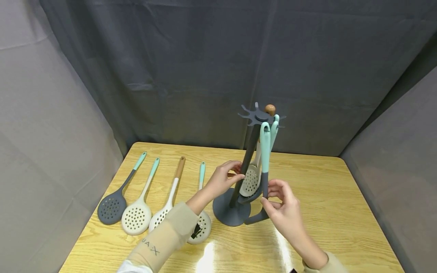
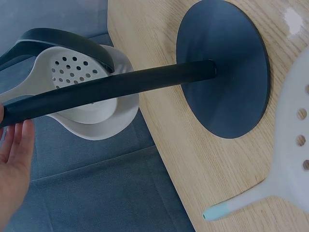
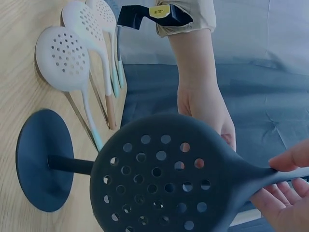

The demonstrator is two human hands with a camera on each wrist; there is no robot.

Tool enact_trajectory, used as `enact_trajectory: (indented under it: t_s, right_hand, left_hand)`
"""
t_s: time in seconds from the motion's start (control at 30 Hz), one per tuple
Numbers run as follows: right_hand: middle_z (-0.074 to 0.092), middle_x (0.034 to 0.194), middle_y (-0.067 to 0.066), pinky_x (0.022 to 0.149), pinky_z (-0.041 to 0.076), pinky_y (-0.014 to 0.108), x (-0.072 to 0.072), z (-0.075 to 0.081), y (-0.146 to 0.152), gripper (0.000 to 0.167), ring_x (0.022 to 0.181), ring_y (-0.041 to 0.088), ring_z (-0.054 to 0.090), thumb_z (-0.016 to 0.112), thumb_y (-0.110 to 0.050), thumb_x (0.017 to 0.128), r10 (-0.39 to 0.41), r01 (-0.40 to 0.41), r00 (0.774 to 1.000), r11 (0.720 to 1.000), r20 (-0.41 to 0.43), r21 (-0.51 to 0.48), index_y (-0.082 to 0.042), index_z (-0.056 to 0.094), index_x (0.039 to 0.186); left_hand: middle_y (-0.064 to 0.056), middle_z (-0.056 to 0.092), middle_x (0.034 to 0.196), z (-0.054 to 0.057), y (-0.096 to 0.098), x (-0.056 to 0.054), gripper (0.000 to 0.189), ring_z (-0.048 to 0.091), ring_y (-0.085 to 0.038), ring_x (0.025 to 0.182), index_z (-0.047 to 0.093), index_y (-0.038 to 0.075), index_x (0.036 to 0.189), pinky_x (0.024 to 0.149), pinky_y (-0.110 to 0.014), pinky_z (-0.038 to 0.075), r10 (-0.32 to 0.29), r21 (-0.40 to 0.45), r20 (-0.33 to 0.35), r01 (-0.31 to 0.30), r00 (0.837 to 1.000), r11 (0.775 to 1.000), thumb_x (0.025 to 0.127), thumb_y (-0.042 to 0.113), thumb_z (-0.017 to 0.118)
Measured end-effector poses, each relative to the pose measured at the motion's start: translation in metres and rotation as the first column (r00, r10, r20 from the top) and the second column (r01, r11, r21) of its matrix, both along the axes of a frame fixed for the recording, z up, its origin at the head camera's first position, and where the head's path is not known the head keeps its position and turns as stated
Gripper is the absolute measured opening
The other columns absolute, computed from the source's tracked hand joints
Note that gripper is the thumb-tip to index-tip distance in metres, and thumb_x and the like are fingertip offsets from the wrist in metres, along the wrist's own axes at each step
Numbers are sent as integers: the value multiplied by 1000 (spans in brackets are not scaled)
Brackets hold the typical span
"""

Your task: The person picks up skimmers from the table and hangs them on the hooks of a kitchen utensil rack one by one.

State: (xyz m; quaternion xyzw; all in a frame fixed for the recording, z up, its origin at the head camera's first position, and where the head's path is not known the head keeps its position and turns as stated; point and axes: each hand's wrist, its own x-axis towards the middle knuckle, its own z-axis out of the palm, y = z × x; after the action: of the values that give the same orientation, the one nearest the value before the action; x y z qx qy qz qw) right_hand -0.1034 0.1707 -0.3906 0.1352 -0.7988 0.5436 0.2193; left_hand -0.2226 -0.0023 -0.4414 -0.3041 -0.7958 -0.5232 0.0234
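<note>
"Mint and dark grey: is that the holed spoon [image 1: 265,167] in the right hand [image 1: 285,210]?"

"Yes. From the head, thumb and fingers pinch its shaft low down. It stands upright in front of the stand [image 1: 249,151], handle top right by the hooks [image 1: 252,113]; whether its hole sits on 1 of them, I cannot tell."

"And the left hand [image 1: 223,180]?"

"Thumb and bent fingers hold the stand's pole, with little gap. Beside it hang more utensils, among them a pale holed spoon [image 1: 250,181] and something with a wooden handle end [image 1: 270,109]."

"What lies on the table [image 1: 327,204]?"

"4 holed spoons, left of the stand: a dark grey spoon [image 1: 112,208], a cream spoon [image 1: 136,218], a white spoon [image 1: 173,189] with a wooden handle, and a mint-handled spoon [image 1: 206,226] partly behind the left arm. A dark curtain [image 1: 191,76] hangs at the back."

"From the left wrist?"

"Fingertips under the pole, the hand cut off by the picture's edge. The round base [image 2: 229,104] rests on the table."

"The right wrist?"

"The held spoon's dark head covers part of the pole; the right thumb and fingers pinch its neck. Behind is the left hand, a black gadget [image 3: 135,17] by its sleeve [image 3: 203,17]."
</note>
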Motion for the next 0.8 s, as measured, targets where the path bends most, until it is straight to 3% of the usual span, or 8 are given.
enact_trajectory:
  t_s: [0.43,0.8]
  right_hand:
    - [57,87,16,58,54,19,-10,-9,-15,45,75,8,59,63,25,67,15,-16,1000,996,-20,-86,9,46,106]
    - [57,91,16,58,54,20,-17,-11,-24,42,76,13,58,65,20,70,-29,29,1000,998,-6,-48,10,45,106]
  left_hand:
    - [-5,60,102,0,0,0,32,59,-15,90,57,8,117,76,-18,51,4,-7,1,-4,1000,1000,87,16,62]
    - [-5,59,101,1,-2,1,32,59,-12,90,56,8,117,76,-19,52,-14,6,-35,14,999,1000,89,22,60]
